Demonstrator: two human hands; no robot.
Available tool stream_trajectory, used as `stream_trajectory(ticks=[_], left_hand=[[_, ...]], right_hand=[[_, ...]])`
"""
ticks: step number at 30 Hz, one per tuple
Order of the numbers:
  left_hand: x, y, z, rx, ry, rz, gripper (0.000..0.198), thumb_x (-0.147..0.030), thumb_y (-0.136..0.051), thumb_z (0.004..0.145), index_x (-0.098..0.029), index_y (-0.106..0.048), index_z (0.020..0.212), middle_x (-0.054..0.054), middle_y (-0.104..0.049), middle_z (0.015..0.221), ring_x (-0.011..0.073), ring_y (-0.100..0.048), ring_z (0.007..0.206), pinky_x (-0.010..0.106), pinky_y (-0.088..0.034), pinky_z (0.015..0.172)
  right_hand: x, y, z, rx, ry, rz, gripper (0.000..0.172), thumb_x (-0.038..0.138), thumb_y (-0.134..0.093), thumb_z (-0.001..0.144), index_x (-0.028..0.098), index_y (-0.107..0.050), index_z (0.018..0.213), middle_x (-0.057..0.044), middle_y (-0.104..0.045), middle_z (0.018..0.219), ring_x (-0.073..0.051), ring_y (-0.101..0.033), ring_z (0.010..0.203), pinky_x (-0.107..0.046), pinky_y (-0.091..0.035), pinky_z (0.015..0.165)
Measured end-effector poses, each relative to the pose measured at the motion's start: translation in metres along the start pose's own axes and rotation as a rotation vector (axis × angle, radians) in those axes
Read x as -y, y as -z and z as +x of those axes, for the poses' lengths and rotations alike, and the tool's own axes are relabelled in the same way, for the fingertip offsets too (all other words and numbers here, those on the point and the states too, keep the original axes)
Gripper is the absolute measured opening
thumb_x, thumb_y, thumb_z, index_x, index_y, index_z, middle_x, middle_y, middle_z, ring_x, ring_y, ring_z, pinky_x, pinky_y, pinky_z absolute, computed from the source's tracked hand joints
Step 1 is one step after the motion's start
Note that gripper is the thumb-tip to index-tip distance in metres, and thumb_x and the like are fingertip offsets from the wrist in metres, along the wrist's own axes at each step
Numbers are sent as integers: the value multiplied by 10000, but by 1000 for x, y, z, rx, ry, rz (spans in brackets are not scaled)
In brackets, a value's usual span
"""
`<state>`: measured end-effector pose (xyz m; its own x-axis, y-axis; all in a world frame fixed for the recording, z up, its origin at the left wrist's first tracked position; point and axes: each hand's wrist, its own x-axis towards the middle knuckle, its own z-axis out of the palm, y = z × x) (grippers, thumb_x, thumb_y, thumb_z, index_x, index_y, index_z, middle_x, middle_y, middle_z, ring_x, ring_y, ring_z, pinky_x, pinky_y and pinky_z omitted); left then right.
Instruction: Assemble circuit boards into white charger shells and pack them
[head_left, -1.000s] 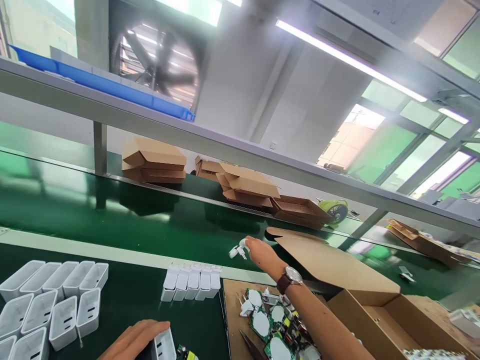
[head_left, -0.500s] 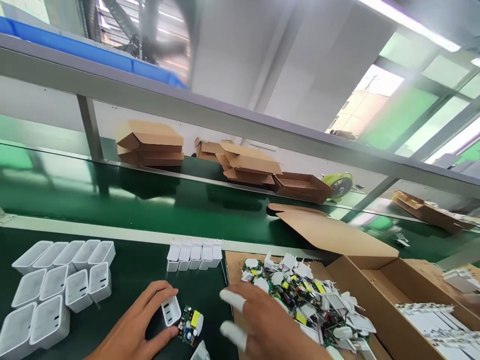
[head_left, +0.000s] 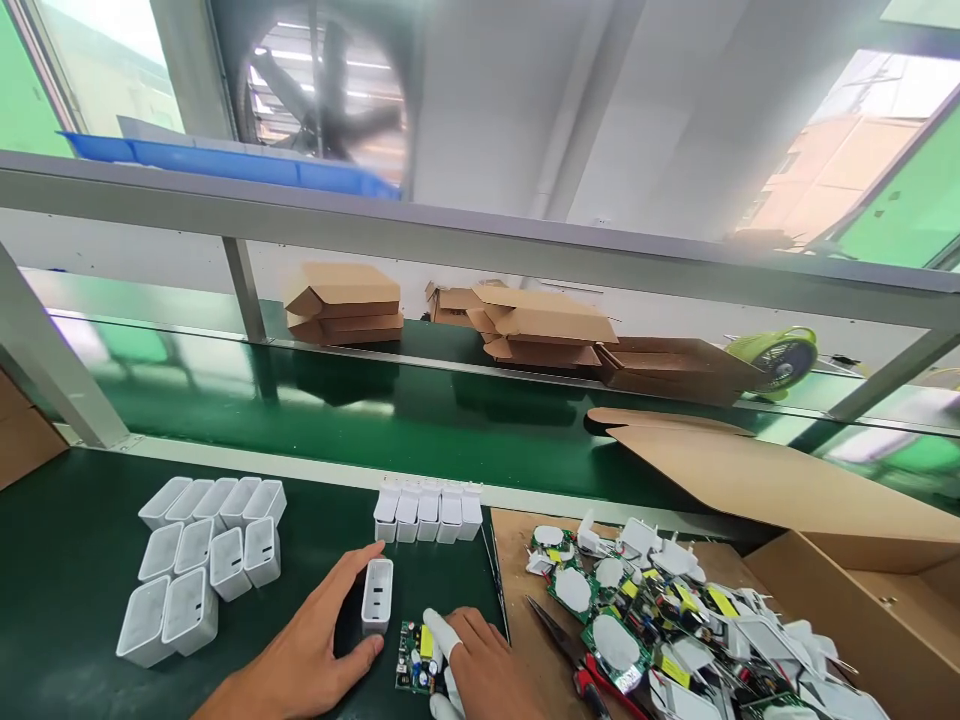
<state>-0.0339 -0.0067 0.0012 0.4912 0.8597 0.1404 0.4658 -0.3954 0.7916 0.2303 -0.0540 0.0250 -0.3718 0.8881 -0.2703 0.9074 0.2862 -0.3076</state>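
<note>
A small white plastic housing with slots in its inner face stands on the dark green work surface. My left hand curls around its left side, forefinger at the far end and thumb at the near end. Just to the right lies a green circuit board with a yellow transformer and several small components. White finger covers are on the fingers of my right hand, which close on the board's right edge. The far sides of both hands' grips are partly hidden.
Open white housings stand in rows at left; narrower white pieces line the back edge. On cardboard at right lie red-handled pliers and a heap of boards with white parts. Beyond stands a cardboard box.
My right hand has come from beside the heap to the circuit board and taken its edge. The housing stands more upright in my left hand. The camera view has turned and levelled.
</note>
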Motion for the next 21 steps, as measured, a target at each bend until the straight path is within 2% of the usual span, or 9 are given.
stream_trajectory(ticks=[2,5,7,8,10,13,16,17,21], left_hand=[[0,4,1,45,27,-66,914,-262,-717,875,-284,-242,1656,149,-435,1657,342,-455,1516,572,-374,1245],[0,4,4,65,16,-186,927,-209,-698,840,-276,-255,1651,146,-446,1651,322,-446,1524,562,-342,1261],[1,-1,8,36,0,-233,863,-198,-665,848,-268,-301,1627,142,-496,1614,302,-486,1499,532,-352,1264],[1,-5,10,8,-1,-226,830,-212,-667,857,-268,-328,1612,138,-524,1589,299,-514,1476,518,-370,1260],[2,-12,11,-73,17,-155,766,-265,-692,884,-280,-375,1582,126,-596,1506,299,-586,1402,497,-433,1228],[2,-14,7,-149,68,-35,812,-380,-798,858,-310,-406,1565,115,-611,1458,327,-610,1356,486,-501,1167],[1,-6,-1,-94,107,-21,1099,-476,-946,691,-320,-358,1606,136,-473,1604,387,-519,1443,486,-517,1149],[1,-2,-2,-62,127,-29,1122,-469,-955,678,-324,-351,1613,133,-470,1613,386,-530,1432,477,-530,1135],[-2,3,0,-8,179,-37,757,-292,-827,817,-321,-511,1505,77,-695,1352,272,-724,1094,387,-619,977]], right_hand=[[0,5,-3,-53,9,42,573,114,-706,630,156,-714,1202,-180,-679,1325,-403,-594,1264,-513,-498,1103],[6,33,-9,-246,71,280,632,88,-658,672,220,-646,1290,-115,-670,1307,-303,-664,1143,-395,-583,981],[12,55,-8,-352,173,482,614,100,-610,754,259,-593,1347,-84,-634,1345,-221,-691,1039,-293,-615,835],[14,63,-6,-398,230,553,600,109,-590,792,265,-573,1371,-83,-616,1367,-203,-692,1032,-272,-618,813],[15,69,2,-506,315,607,576,121,-557,844,258,-550,1403,-95,-602,1384,-202,-686,1089,-281,-619,878],[11,56,15,-663,347,556,571,128,-545,892,249,-512,1450,-111,-610,1388,-225,-663,1199,-336,-589,1022],[4,35,21,-748,316,473,582,132,-541,933,257,-453,1495,-119,-613,1414,-243,-654,1258,-359,-581,1058],[2,30,20,-762,307,449,589,131,-540,941,263,-437,1506,-119,-613,1423,-244,-657,1263,-355,-585,1055],[2,22,10,-795,345,442,650,127,-554,930,314,-386,1529,-92,-619,1425,-216,-695,1213,-287,-610,996]])
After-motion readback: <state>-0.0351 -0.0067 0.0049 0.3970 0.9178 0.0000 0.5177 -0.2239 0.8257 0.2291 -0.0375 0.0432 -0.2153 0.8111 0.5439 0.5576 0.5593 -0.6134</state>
